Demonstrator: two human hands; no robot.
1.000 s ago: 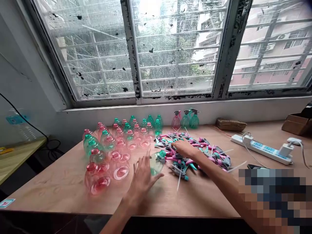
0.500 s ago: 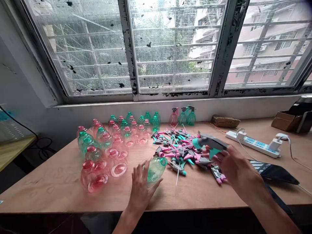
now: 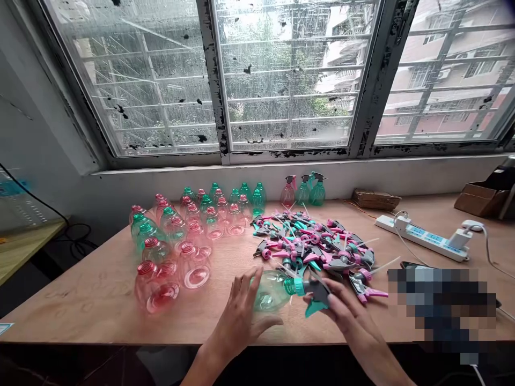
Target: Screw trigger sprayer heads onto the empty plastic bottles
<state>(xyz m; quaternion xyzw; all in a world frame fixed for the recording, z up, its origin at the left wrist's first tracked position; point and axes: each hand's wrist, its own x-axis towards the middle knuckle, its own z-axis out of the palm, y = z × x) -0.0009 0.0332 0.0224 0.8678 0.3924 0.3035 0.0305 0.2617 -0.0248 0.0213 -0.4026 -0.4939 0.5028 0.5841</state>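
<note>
Soft window (image 3: 289, 80) daylight, edges warped

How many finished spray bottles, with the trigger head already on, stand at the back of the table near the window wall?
3. They stand in a row by the wall: one pink bottle on the left, then two green bottles. None seems hidden.

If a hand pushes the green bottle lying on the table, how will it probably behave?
The green bottle looks empty, thin and clear, so it is probably light. Lying on its rounded side, it would likely roll if the left hand let go. The wooden table looks smooth, so it may slide.
</note>
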